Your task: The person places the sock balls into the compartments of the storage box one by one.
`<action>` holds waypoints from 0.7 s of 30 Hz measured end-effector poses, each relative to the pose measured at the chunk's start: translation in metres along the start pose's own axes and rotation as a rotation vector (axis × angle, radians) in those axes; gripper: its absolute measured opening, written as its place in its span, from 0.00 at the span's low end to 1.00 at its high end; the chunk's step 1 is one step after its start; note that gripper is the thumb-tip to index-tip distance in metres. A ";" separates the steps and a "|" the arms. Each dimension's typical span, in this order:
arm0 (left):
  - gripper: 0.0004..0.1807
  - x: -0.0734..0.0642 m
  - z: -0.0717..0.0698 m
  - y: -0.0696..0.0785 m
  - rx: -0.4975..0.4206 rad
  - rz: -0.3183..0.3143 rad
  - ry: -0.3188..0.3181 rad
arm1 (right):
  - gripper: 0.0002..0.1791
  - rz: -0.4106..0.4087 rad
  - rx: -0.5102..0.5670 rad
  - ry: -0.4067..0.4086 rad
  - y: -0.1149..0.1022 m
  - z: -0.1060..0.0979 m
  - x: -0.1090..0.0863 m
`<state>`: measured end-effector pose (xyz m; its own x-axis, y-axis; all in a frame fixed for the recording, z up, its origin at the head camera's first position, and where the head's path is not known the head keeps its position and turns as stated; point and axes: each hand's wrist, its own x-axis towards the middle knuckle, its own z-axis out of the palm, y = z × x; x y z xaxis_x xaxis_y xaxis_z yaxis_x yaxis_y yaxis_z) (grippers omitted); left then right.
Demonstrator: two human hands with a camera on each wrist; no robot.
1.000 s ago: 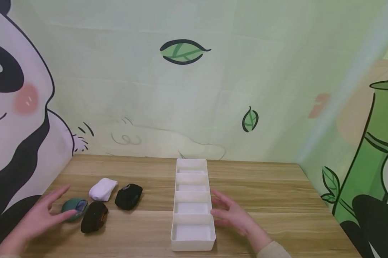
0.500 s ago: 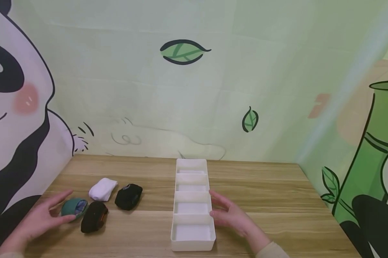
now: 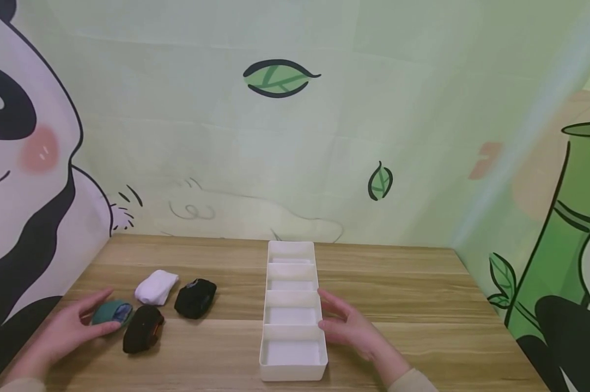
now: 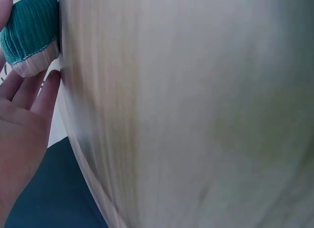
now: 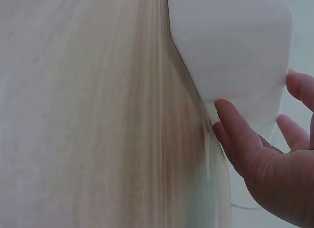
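A rolled green sock (image 3: 109, 312) with a patterned inside lies at the left of the table. My left hand (image 3: 69, 328) curves around it, thumb at the near side and fingers behind. In the left wrist view the green ribbed sock (image 4: 32, 29) with its pale cuff sits between thumb and fingers. A white box (image 3: 293, 375) with several compartments in a row stands mid-table. My right hand (image 3: 356, 329) is at its right side, fingertips against the wall; in the right wrist view the extended fingers (image 5: 235, 125) lie beside the white wall.
A dark brown-black rolled sock (image 3: 141, 329) lies right beside the green one. Behind are a white rolled sock (image 3: 156, 287) and a black rolled sock (image 3: 195, 298). The wooden table (image 3: 397, 283) meets a cartoon-printed backdrop (image 3: 216, 147).
My left hand has come in closer around the green sock, which has shifted very slightly. My right hand has moved slightly and stays at the box's side.
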<state>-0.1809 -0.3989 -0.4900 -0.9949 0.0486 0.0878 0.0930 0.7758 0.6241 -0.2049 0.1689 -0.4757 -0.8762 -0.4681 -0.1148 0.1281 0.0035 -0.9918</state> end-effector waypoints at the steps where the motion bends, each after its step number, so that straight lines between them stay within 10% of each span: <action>1: 0.45 0.000 0.000 0.000 0.003 0.000 -0.002 | 0.41 0.001 0.001 0.000 0.000 0.000 0.000; 21: 0.42 0.002 -0.001 -0.010 0.022 -0.047 0.009 | 0.41 0.000 -0.020 0.033 0.003 0.001 0.000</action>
<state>-0.1834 -0.4071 -0.4951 -0.9978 0.0063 0.0663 0.0456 0.7907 0.6105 -0.2042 0.1679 -0.4783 -0.8912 -0.4385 -0.1159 0.1187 0.0210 -0.9927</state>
